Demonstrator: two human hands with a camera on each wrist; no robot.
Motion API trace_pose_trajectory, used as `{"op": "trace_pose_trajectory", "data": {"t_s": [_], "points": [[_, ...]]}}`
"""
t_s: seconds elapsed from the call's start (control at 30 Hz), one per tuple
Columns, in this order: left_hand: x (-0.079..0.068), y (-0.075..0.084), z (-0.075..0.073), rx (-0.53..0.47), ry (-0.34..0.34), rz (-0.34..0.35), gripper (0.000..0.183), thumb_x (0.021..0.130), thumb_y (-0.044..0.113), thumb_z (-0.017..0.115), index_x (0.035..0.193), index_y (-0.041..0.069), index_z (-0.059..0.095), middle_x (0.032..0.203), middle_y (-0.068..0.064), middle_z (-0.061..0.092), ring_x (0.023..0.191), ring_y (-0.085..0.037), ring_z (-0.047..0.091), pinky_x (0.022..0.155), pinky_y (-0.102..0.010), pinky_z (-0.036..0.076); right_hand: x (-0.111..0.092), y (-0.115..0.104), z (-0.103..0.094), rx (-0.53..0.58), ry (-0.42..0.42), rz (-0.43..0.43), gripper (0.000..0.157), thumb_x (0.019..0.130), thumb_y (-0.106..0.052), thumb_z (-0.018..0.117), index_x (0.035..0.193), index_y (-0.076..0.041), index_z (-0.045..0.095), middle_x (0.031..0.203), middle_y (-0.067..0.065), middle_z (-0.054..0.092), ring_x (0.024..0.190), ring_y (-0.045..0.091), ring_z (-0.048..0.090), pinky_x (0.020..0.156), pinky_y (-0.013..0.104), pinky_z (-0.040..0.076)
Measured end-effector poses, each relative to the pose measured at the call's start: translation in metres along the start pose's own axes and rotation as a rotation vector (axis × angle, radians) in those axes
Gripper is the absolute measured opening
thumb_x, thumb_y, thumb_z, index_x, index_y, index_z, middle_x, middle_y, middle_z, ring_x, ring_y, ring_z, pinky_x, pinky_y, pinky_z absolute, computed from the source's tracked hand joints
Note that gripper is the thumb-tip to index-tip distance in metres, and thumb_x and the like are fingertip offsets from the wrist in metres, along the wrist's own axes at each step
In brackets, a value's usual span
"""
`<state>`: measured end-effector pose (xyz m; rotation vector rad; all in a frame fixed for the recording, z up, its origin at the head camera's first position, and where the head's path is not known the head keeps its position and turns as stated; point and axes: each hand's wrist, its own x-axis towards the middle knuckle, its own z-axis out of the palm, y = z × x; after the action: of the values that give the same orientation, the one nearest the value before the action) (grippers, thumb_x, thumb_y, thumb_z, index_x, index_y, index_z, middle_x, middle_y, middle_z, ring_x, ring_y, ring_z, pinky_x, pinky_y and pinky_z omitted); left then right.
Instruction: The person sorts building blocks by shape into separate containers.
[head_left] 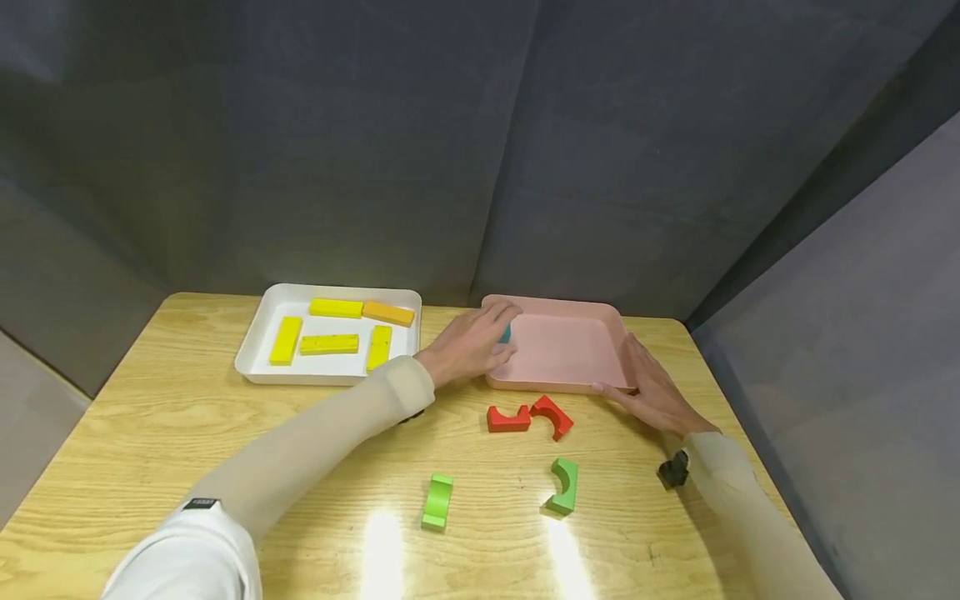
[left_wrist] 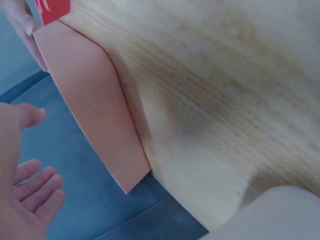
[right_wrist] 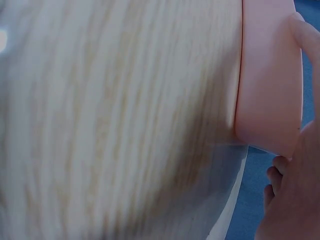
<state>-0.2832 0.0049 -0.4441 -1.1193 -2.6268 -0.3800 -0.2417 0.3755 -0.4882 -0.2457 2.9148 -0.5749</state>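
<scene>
The pink tray (head_left: 570,346) was flanked lengthwise by the loosely splayed left hand (head_left: 468,343), nearer the teal piece (head_left: 506,335), and the spread right hand (head_left: 657,397) touching its right corner

Your head camera looks forward and down over the table (head_left: 337,542); both your wrist cameras, much nearer, share the pink tray's (head_left: 566,350) outside.
</scene>
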Motion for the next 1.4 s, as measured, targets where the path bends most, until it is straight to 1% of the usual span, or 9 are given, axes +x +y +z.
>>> {"op": "trace_pose_trajectory", "data": {"t_s": [0.1,0.23,0.4,0.5,0.63,0.87,1.03,1.23,1.4], "points": [[-0.007,0.004,-0.006,0.002,0.009,0.018,0.063,0.103,0.031,0.072,0.154,0.002,0.049,0.156,-0.015,0.053,0.140,-0.025,0.056,0.109,-0.033,0.055,0.000,0.000,-0.001,0.002,0.001,-0.007,0.126,0.094,-0.075,0.063,0.170,-0.016,-0.017,0.180,0.013,-0.014,0.164,0.046,-0.001,0.125,0.077,0.008],[-0.018,0.008,-0.016,-0.030,0.049,0.046,0.062,0.102,0.029,0.074,0.151,-0.001,0.052,0.154,-0.016,0.054,0.139,-0.027,0.055,0.112,-0.036,0.053,0.000,0.001,-0.002,0.002,0.013,-0.023,0.124,0.095,-0.073,0.064,0.171,-0.015,-0.016,0.180,0.012,-0.014,0.164,0.046,0.000,0.125,0.077,0.009],[-0.036,0.013,-0.028,-0.054,0.093,0.082,0.060,0.102,0.032,0.074,0.148,-0.001,0.054,0.152,-0.016,0.057,0.140,-0.028,0.056,0.113,-0.037,0.053,0.000,-0.001,-0.002,-0.004,0.016,-0.029,0.124,0.096,-0.073,0.064,0.171,-0.013,-0.014,0.180,0.011,-0.015,0.164,0.046,0.001,0.125,0.077,0.009],[-0.048,0.018,-0.035,-0.098,0.092,0.067,0.063,0.101,0.033,0.076,0.149,0.000,0.053,0.151,-0.015,0.057,0.139,-0.027,0.057,0.113,-0.039,0.053,0.000,-0.001,-0.002,-0.004,0.014,-0.028,0.124,0.096,-0.072,0.064,0.171,-0.013,-0.013,0.180,0.010,-0.016,0.164,0.047,0.001,0.125,0.077,0.009],[-0.066,0.025,-0.045,-0.146,0.087,0.023,0.066,0.099,0.036,0.078,0.151,0.002,0.053,0.153,-0.013,0.058,0.139,-0.027,0.058,0.115,-0.041,0.052,0.000,0.000,-0.002,-0.013,0.010,-0.021,0.124,0.096,-0.072,0.064,0.171,-0.012,-0.014,0.179,0.010,-0.017,0.164,0.047,0.001,0.126,0.076,0.008],[-0.102,0.029,-0.058,-0.209,0.087,-0.070,0.069,0.098,0.043,0.077,0.153,0.007,0.055,0.153,-0.012,0.060,0.137,-0.028,0.061,0.108,-0.043,0.057,0.002,0.000,-0.002,-0.011,0.013,-0.031,0.124,0.096,-0.073,0.063,0.171,-0.012,-0.014,0.180,0.012,-0.016,0.164,0.046,0.000,0.126,0.076,0.008],[-0.127,0.030,-0.061,-0.248,0.098,-0.069,0.069,0.097,0.046,0.078,0.150,0.006,0.058,0.151,-0.011,0.061,0.137,-0.028,0.061,0.109,-0.044,0.056,0.002,-0.001,-0.004,-0.017,0.009,-0.024,0.124,0.096,-0.074,0.061,0.171,-0.012,-0.015,0.179,0.010,-0.018,0.164,0.046,-0.001,0.126,0.075,0.006],[-0.155,0.033,-0.065,-0.272,0.055,-0.069,0.072,0.097,0.050,0.076,0.152,0.008,0.056,0.153,-0.009,0.059,0.139,-0.026,0.059,0.111,-0.043,0.055,0.000,-0.001,-0.002,-0.021,0.009,-0.025,0.124,0.096,-0.073,0.063,0.171,-0.011,-0.014,0.179,0.011,-0.018,0.164,0.048,0.000,0.126,0.076,0.007],[-0.174,0.039,-0.066,-0.292,0.024,-0.072,0.077,0.095,0.053,0.077,0.154,0.009,0.054,0.155,-0.006,0.057,0.139,-0.025,0.059,0.109,-0.044,0.056,0.000,-0.001,0.000,-0.020,0.010,-0.025,0.124,0.096,-0.073,0.063,0.171,-0.012,-0.013,0.179,0.012,-0.017,0.164,0.048,0.000,0.126,0.076,0.007]]}}
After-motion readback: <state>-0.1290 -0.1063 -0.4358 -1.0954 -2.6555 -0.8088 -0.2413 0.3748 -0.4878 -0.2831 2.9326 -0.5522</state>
